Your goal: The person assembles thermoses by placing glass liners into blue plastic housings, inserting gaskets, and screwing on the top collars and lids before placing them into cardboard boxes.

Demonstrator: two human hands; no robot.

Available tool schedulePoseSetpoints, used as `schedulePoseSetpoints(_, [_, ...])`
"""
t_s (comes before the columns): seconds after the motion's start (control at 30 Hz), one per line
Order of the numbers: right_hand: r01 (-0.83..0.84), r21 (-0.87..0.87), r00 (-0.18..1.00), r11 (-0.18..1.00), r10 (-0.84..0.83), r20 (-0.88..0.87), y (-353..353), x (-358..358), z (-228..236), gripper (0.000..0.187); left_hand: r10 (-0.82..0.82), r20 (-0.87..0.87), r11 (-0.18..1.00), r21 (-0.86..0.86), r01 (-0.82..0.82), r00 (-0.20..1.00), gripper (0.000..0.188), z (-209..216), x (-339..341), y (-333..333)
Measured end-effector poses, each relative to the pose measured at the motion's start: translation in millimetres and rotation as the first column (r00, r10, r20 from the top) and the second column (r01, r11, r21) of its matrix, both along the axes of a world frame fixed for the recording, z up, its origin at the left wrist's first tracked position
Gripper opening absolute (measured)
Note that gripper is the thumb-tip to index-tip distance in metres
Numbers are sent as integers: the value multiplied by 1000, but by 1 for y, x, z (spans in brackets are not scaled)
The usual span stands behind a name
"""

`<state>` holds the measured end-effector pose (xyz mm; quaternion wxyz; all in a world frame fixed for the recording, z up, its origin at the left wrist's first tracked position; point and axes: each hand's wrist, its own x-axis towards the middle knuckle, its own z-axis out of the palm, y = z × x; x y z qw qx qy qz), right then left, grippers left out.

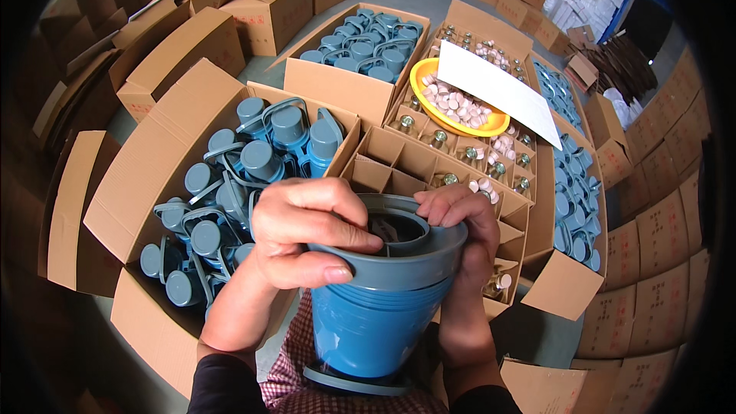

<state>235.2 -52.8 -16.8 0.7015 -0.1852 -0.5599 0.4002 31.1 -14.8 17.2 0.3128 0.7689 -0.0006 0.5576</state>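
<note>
Close in front of me is a blue plastic flask casing (376, 326) with a wide grey rim, its open end facing up. Inside the rim sits a dark round opening with a raised grey ring (406, 244). My left hand (303, 234) grips the rim at the left, thumb outside and fingers reaching over to the inner ring. On the right side, my right hand (464, 222) is closed round the rim, its fingertips bent over the edge. A grey curved band (356, 383) shows under the casing, against my checked apron (295, 349).
To the left, an open carton (153, 161) holds several blue flasks (287, 126) with grey caps. Ahead, a divided carton (399, 157) contains glass bottles; a yellow basin (418, 88) of small pale caps and a white board (491, 88) rest over it. More flask cartons (330, 80) stand beyond and right.
</note>
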Motion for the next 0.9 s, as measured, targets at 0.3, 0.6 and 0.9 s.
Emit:
schedulePoseSetpoints(0.3, [-130,93,974,987,110,200,-4,9,3,67,223,-119,961,192,-198,968,49,10,-13,-27])
schedulePoseSetpoints(0.6, [-180,-57,929,982,189,319,-5,10,12,53,354,-388,935,161,-316,851,50,23,-26,-45])
schedulePoseSetpoints(0.9, [-196,-107,920,975,220,323,4,-2,-5,50,505,-343,862,159,-481,792,51,-6,-36,-50])
